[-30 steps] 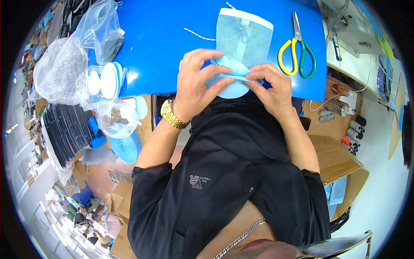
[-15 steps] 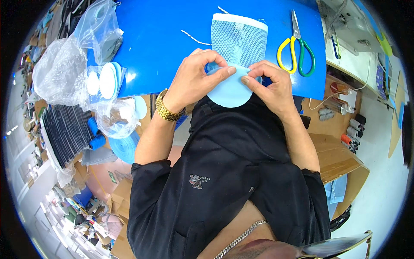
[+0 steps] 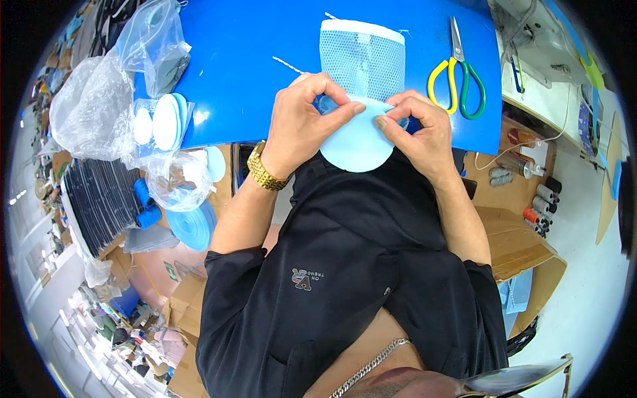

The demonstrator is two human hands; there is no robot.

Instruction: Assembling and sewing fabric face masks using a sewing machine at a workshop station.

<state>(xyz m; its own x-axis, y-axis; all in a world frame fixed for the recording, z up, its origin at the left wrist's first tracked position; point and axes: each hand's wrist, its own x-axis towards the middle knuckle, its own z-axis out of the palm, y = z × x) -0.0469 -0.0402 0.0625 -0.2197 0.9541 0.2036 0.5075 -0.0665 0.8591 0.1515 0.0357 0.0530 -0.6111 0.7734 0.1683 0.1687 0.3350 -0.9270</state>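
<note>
A light blue round fabric piece (image 3: 356, 146) hangs over the near edge of the blue table (image 3: 239, 33), joined to or lying against the lower end of a light blue mesh bag (image 3: 361, 50) with a white band and cord. My left hand (image 3: 308, 116), with a gold watch at the wrist, pinches the piece's upper left edge between thumb and fingers. My right hand (image 3: 418, 132) grips its upper right edge, thumb on top. Whether a seam joins disc and mesh is hidden by my fingers.
Scissors (image 3: 456, 79) with yellow and green handles lie right of the bag. At left are plastic bags (image 3: 93, 106), round pale pieces (image 3: 166, 123) and a blue coiled roll (image 3: 189, 225). Thread spools (image 3: 545, 205), a white machine and an open cardboard box (image 3: 521, 249) stand at right.
The round piece has been unfolded into a flat flap toward me and has moved lower. The mesh bag has shifted left and toward me; my hands have adjusted their pinch along its edge.
</note>
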